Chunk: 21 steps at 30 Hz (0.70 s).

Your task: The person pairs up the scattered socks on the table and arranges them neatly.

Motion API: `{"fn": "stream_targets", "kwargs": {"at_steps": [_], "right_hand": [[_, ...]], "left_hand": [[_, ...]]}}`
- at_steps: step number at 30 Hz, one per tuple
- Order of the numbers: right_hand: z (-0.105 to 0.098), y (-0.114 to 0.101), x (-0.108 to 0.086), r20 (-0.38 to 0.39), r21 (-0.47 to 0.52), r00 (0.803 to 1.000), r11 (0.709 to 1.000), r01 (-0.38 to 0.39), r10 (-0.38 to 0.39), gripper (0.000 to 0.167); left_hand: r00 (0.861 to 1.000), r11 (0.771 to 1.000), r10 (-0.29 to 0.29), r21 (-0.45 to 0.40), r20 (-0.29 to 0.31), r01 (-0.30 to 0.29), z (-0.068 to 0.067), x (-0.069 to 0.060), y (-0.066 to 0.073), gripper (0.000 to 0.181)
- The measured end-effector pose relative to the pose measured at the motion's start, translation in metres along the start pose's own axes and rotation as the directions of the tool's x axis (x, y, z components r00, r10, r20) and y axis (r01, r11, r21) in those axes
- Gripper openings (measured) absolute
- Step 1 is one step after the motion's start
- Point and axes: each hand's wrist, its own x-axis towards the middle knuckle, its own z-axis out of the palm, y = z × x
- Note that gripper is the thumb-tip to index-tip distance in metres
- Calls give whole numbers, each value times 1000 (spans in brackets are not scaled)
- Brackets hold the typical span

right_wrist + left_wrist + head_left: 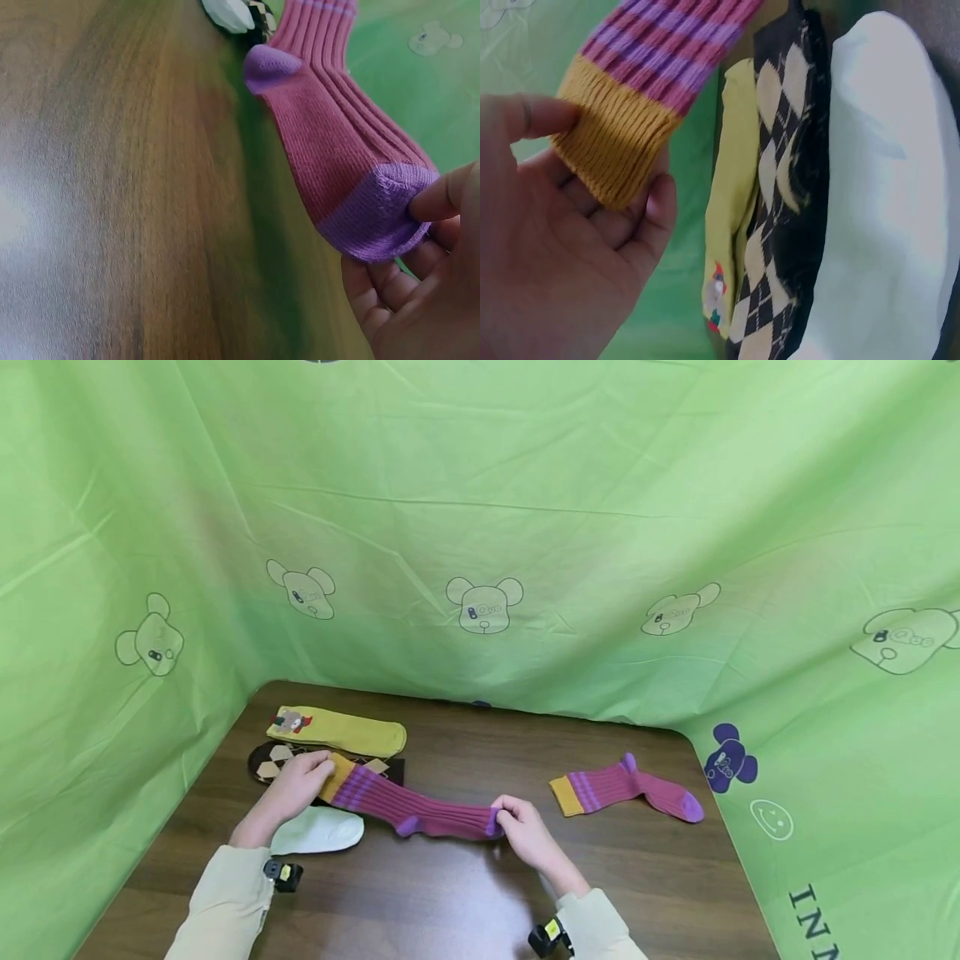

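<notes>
A magenta ribbed sock (pixel 435 817) with a mustard cuff, purple stripes and purple heel and toe is stretched out above the table between both hands. My left hand (pixel 294 789) pinches its cuff (pixel 622 131) between thumb and fingers. At the other end, my right hand (pixel 528 833) pinches the purple toe (pixel 379 214). A matching sock (pixel 611 785) lies flat on the right side of the table, apart from both hands. Under and around my left hand lie a black and cream argyle sock (pixel 780 187) and a white sock (pixel 318 831).
Behind the argyle sock lies a yellow sock (pixel 341 731) with an animal picture. The brown wooden table (pixel 420 910) has rounded far corners. Green printed cloth (pixel 480 527) hangs around its back and sides.
</notes>
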Motion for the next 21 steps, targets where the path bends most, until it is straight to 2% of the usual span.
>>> {"fn": "stream_targets", "kwargs": {"at_steps": [6,10,13,18,21], "right_hand": [[7,-2,2,24,-16,999,999,31,-30,16],[12,-9,2,46,-20,999,999,28,-27,15],[16,-10,3,64,-10,998,1000,27,-26,15],[24,-6,6,76,-1,997,1000,28,-28,16],[29,-7,6,86,3,996,1000,30,-30,16]], "left_hand": [[999,999,1,35,40,-3,-15,-5,1,21],[999,998,33,45,29,-34,-27,-7,0,17],[998,996,58,61,-1,-58,-34,-9,-4,16],[999,996,38,81,-24,-36,-42,-15,-9,10],[1000,997,20,76,-15,-19,-46,-18,-13,11]]}}
